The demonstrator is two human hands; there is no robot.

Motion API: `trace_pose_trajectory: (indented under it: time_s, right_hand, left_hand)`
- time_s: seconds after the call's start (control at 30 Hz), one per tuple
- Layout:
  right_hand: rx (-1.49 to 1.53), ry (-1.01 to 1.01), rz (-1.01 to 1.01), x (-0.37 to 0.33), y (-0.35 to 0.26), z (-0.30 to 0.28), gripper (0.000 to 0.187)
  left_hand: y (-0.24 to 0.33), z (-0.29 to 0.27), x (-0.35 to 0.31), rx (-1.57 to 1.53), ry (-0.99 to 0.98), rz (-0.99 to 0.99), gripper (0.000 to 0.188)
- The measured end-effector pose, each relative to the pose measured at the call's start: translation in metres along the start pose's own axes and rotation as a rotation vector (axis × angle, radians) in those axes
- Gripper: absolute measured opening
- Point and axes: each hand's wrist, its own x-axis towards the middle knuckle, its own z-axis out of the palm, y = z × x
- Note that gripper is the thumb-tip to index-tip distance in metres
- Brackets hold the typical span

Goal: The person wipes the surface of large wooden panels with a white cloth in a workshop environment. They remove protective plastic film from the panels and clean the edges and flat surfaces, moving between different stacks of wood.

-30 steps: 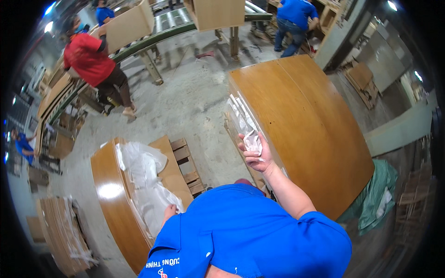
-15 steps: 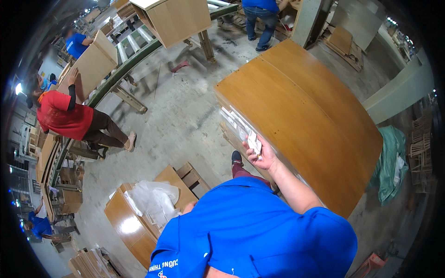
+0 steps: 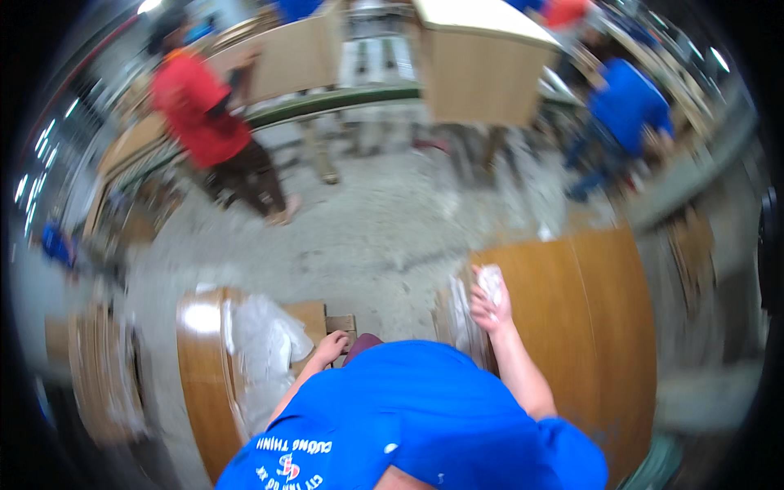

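My right hand [image 3: 488, 309] is raised over the near-left edge of a large brown wooden panel stack [image 3: 572, 327], its fingers closed around a small crumpled white packet [image 3: 491, 282]. What the packet contains cannot be made out. My left hand [image 3: 330, 347] hangs low beside my body, fingers loosely apart and nothing seen in them. Left of it, clear plastic wrap [image 3: 265, 335] lies bunched over a second stack of glossy brown panels [image 3: 198, 367]. Blur softens both hands.
A roller conveyor [image 3: 343, 102] crosses ahead, carrying a large pale wooden cabinet [image 3: 486, 73]. A person in red [image 3: 204, 114] works at it on the left; another in blue [image 3: 625, 106] bends at the right. Stacked boards [image 3: 102, 367] stand far left.
My view has swung to the right and up. My right hand still holds the white packet, now more upright. My left hand has come further into view.
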Motion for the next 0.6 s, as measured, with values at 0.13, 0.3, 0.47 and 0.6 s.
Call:
trace_pose_trajectory:
  time_s: [0.13, 0.3, 0.47, 0.6]
  right_hand:
    - [-0.067, 0.053, 0.097, 0.06, 0.003, -0.006, 0.052]
    - [-0.209, 0.171, 0.14, 0.134, 0.003, 0.011, 0.044]
    - [-0.321, 0.231, 0.073, 0.226, 0.017, 0.037, 0.047]
    - [-0.294, 0.2, 0.08, 0.329, 0.03, 0.057, 0.057]
  left_hand:
    - [-0.006, -0.018, 0.02, 0.169, -0.067, -0.066, 0.033]
    - [-0.041, -0.051, 0.043, 0.387, -0.148, -0.112, 0.039]
    - [-0.076, -0.113, 0.101, 0.27, -0.143, -0.231, 0.036]
    - [-0.048, -0.208, 0.182, 0.351, -0.029, -0.134, 0.037]
